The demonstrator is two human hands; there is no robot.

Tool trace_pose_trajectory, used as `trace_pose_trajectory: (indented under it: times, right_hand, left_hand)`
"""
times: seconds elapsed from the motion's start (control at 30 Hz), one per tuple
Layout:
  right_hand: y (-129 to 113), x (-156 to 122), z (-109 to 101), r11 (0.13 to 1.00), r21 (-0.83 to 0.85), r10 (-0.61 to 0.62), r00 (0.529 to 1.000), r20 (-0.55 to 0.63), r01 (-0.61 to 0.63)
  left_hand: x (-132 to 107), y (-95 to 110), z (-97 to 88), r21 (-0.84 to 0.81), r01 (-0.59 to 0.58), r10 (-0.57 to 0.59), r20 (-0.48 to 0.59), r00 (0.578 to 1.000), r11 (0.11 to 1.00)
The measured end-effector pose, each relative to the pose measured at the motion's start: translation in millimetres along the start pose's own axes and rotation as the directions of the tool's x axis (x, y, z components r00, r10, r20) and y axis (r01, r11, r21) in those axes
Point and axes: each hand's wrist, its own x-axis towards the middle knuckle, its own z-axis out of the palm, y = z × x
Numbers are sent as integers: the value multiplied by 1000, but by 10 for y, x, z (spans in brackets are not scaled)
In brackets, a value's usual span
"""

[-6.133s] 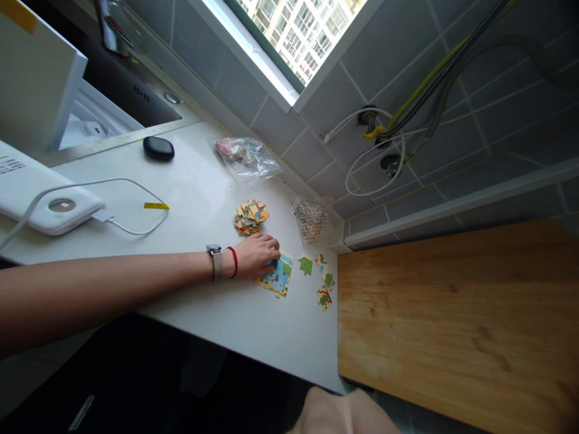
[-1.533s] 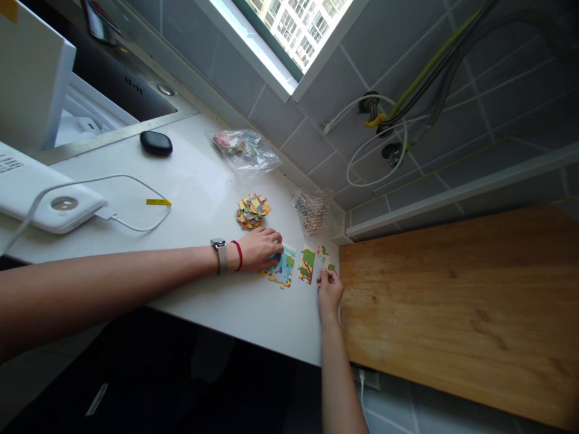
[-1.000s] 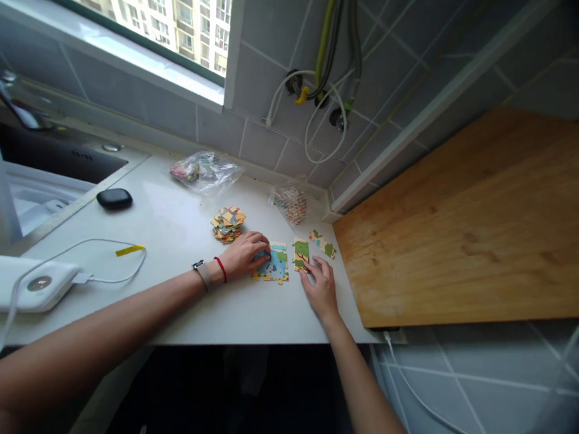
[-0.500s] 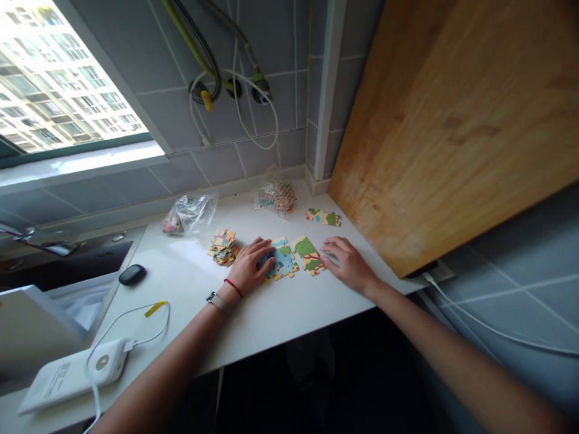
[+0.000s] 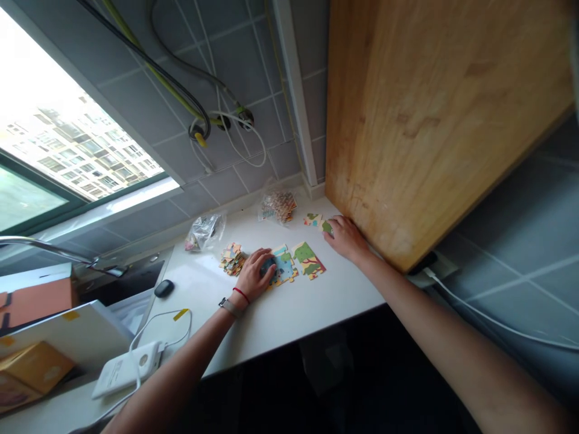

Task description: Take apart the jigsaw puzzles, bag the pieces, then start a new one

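My left hand [image 5: 257,272] lies with fingers spread over the left part of a blue joined puzzle section [image 5: 284,269] on the white counter. Just right of that section, with a narrow gap between, is a green puzzle section [image 5: 309,260] showing a tree. Farther back, my right hand [image 5: 346,237] rests its fingertips on the right end of a small strip of puzzle pieces [image 5: 313,220]; whether it grips a piece is hidden. A pile of loose puzzle pieces [image 5: 232,260] sits beside my left hand.
Two clear plastic bags stand near the wall, one bag [image 5: 205,232] at left and one bag of puzzle pieces [image 5: 278,205] at right. A black oval case [image 5: 163,289] and a white power bank [image 5: 126,369] with a cable lie left. A wooden board [image 5: 407,132] leans at right.
My right hand has moved from the green section back to the small strip near the board. My left hand stays on the blue section. The camera view has tilted and shifted.
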Motion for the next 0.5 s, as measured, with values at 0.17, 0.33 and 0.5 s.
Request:
trace_pose_trajectory:
  times: [0.17,0.33,0.5]
  right_hand:
    - [-18,-215,-97,998,51,-22,1000,-20,23]
    - [5,-624,-255,978,166,-123,992,-22,125]
    - [92,-882,-368,939,317,-121,991,-59,133]
  left_hand:
    - [7,61,-9,35,23,-23,-1,1000,999]
    - [21,115,-33,71,12,-13,16,1000,997]
    - [38,155,-58,99,2,-5,27,1000,995]
